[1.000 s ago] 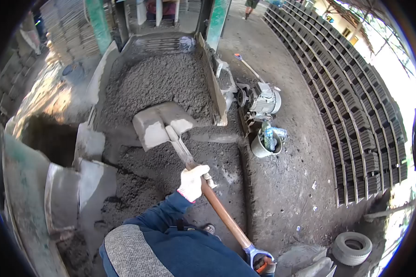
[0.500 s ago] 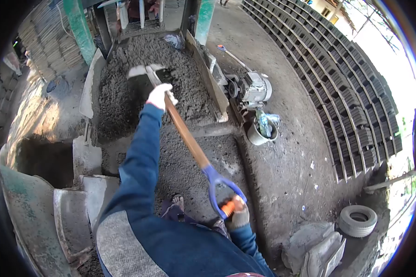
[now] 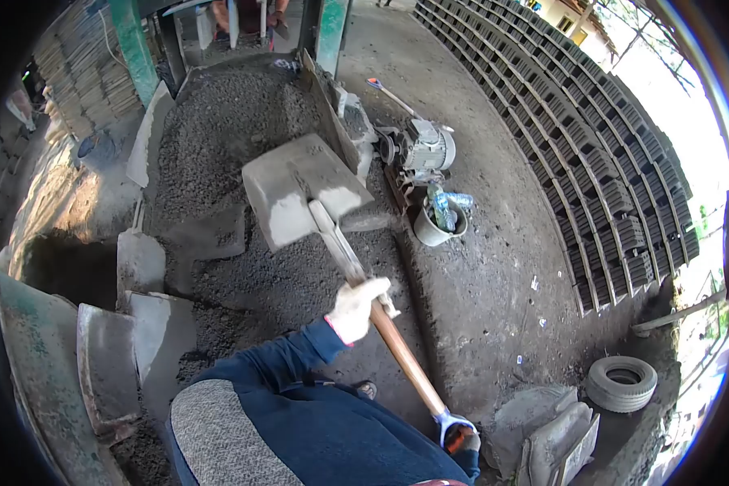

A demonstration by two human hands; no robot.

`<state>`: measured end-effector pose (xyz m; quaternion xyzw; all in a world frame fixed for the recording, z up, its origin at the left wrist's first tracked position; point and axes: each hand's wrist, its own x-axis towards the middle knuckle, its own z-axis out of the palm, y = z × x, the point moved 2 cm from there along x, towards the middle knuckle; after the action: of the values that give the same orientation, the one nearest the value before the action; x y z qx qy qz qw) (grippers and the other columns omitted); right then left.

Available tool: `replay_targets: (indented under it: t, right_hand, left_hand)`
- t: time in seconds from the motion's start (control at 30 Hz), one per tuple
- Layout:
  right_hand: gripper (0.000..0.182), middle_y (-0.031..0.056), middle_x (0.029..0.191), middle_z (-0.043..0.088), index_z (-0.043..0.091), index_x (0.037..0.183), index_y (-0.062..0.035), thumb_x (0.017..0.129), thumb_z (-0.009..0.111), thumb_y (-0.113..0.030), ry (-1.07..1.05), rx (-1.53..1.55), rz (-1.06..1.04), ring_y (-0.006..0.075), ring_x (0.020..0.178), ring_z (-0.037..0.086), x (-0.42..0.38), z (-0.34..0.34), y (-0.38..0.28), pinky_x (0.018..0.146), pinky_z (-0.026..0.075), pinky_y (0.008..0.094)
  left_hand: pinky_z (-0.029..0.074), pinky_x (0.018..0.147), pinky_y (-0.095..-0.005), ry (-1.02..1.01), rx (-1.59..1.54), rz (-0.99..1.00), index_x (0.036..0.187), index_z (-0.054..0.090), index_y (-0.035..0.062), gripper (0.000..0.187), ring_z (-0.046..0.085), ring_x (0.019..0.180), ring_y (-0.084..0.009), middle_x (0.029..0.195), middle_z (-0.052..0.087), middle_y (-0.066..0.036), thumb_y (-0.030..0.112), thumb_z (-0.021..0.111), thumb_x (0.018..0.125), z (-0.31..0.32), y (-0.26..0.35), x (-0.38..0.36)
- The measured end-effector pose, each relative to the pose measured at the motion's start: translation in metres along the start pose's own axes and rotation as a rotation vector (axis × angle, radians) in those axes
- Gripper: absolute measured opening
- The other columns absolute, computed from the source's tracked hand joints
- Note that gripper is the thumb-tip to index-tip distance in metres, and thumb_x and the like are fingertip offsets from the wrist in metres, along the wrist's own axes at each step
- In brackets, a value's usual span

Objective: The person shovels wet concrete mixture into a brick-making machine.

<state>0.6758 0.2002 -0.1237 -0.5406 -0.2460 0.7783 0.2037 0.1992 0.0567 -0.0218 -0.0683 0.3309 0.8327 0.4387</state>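
From my remote post I see the grey mix (image 3: pixel 219 121) heaped ahead, with the shovel (image 3: pixel 344 255) slanting across its near side; whether the blade (image 3: pixel 287 182) touches it, I can't tell. My gloved left hand (image 3: pixel 356 312) wraps the shaft (image 3: pixel 409 360), and my right hand (image 3: pixel 465 444), partly hidden, grips the blue end handle (image 3: pixel 445 419).

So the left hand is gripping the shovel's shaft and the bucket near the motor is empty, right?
The bucket near the motor isn't empty: the head view shows a plastic bottle sticking out of it. The left hand does grip the shovel's shaft.
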Motion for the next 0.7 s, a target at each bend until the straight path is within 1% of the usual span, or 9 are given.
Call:
replay_targets:
  t: [0.13,0.23,0.3,0.37,0.43,0.5,0.57,0.63,0.7]
  right_hand:
    - [0.018,0.0115,0.093,0.068,0.066,0.107,-0.0054,0.091,0.059,-0.012,0.041,-0.120,0.037,0.0289,0.081,0.066,-0.060,-0.013,-0.024,0.073,0.057,0.0452]
    - [0.014,0.0099,0.087,0.066,0.065,0.102,-0.0062,0.090,0.060,-0.011,0.149,-0.223,0.041,0.0271,0.075,0.065,-0.047,-0.004,-0.014,0.068,0.056,0.0431]
    - [0.011,0.0089,0.082,0.065,0.065,0.099,-0.0068,0.090,0.061,-0.011,0.224,-0.304,0.012,0.0260,0.071,0.063,-0.010,0.002,0.010,0.064,0.055,0.0416]
    - [0.008,0.0079,0.078,0.064,0.065,0.097,-0.0073,0.089,0.062,-0.011,0.193,-0.268,-0.037,0.0248,0.066,0.062,0.010,0.058,0.030,0.061,0.054,0.0402]
    - [0.008,0.0024,0.066,0.053,0.059,0.085,-0.0098,0.088,0.066,-0.010,0.099,-0.170,-0.072,0.0184,0.054,0.050,-0.002,0.172,0.035,0.050,0.044,0.0337]
    - [0.015,0.0065,0.075,0.062,0.066,0.096,-0.0044,0.085,0.072,-0.012,-0.064,-0.121,-0.147,0.0203,0.061,0.059,0.006,0.233,0.055,0.056,0.051,0.0351]
    - [0.017,0.0065,0.075,0.062,0.064,0.097,-0.0042,0.088,0.072,-0.016,-0.154,-0.116,-0.193,0.0201,0.064,0.060,-0.003,0.312,0.062,0.057,0.051,0.0347]
    - [0.019,0.0061,0.077,0.063,0.062,0.097,-0.0042,0.093,0.070,-0.021,-0.285,-0.146,-0.327,0.0183,0.068,0.062,-0.021,0.379,0.054,0.060,0.051,0.0331]
    - [0.019,0.0055,0.081,0.065,0.061,0.098,-0.0045,0.097,0.066,-0.022,-0.580,-0.377,-0.569,0.0168,0.072,0.064,-0.008,0.391,0.042,0.064,0.051,0.0321]
  left_hand:
    - [0.057,0.076,-0.0554,0.058,-0.046,-0.121,0.088,0.062,0.0061,0.007,0.064,0.065,-0.0259,0.073,0.061,-0.009,0.011,0.067,0.090,0.000,-0.040,-0.008]
    - [0.057,0.078,-0.0573,-0.071,-0.023,-0.114,0.097,0.061,0.0043,0.010,0.066,0.068,-0.0272,0.075,0.063,-0.010,0.011,0.065,0.091,-0.020,-0.012,0.021]
    - [0.057,0.079,-0.0579,-0.081,0.003,-0.019,0.101,0.060,0.0036,0.013,0.066,0.066,-0.0284,0.074,0.063,-0.010,0.012,0.063,0.091,-0.038,0.031,0.054]
    - [0.057,0.081,-0.0584,-0.125,0.017,-0.042,0.103,0.059,0.0037,0.015,0.065,0.066,-0.0292,0.074,0.063,-0.011,0.013,0.062,0.091,-0.052,0.084,0.091]
    - [0.057,0.076,-0.0558,-0.136,0.020,-0.014,0.100,0.059,0.0047,0.012,0.064,0.064,-0.0274,0.074,0.063,-0.010,0.012,0.061,0.091,-0.067,0.140,0.126]
    - [0.057,0.069,-0.0550,-0.162,0.076,0.065,0.097,0.058,0.0053,0.011,0.062,0.058,-0.0274,0.070,0.061,-0.010,0.013,0.062,0.090,-0.094,0.197,0.172]
    - [0.057,0.065,-0.0529,-0.035,0.105,0.107,0.096,0.057,0.0076,0.011,0.059,0.054,-0.0266,0.066,0.057,-0.008,0.016,0.062,0.091,-0.107,0.258,0.209]
    - [0.054,0.062,-0.0463,0.028,0.181,0.214,0.090,0.056,0.0117,0.014,0.054,0.053,-0.0221,0.064,0.053,-0.005,0.022,0.064,0.092,-0.108,0.304,0.233]
    - [0.054,0.062,-0.0453,0.158,0.166,0.365,0.091,0.055,0.0134,0.019,0.054,0.054,-0.0212,0.065,0.053,-0.005,0.028,0.066,0.093,-0.097,0.325,0.243]
